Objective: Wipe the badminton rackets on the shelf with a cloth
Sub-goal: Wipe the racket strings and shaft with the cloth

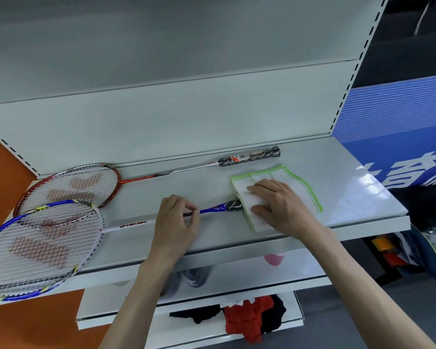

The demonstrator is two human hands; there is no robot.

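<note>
White sheet metal forms the shelf (337,172), the largest thing in view, and every place below is given from it. Along its back edge a red racket (68,187) is laid, its head at the shelf's left end and its black wrapped grip toward the right. Nearer the shelf's front edge a blue-and-white racket (35,248) is laid, its head overhanging the front left corner and partly overlapping the red head. Its long axis is seen to run from lower left to upper right, roughly along the shelf, with the handle pointing right and slightly toward the back. On the right half of the shelf a white cloth with green edging (287,182) is spread, and the handle end of the blue racket is covered by it.

The cloth is pressed down by the right hand (280,205), fingers extended and flat over the hidden handle; whether the handle is gripped through the fabric cannot be told. The thin shaft is pinched at mid-shelf between thumb and fingertips of the left hand (176,222).

A slip is judged the main risk: the shaft is slender and held only by a pinch, so a hard stroke of the cloth could twist it free. With the head hanging beyond the front edge, the racket could then tip off the shelf, or the red racket could be dragged where the heads overlap.
</note>
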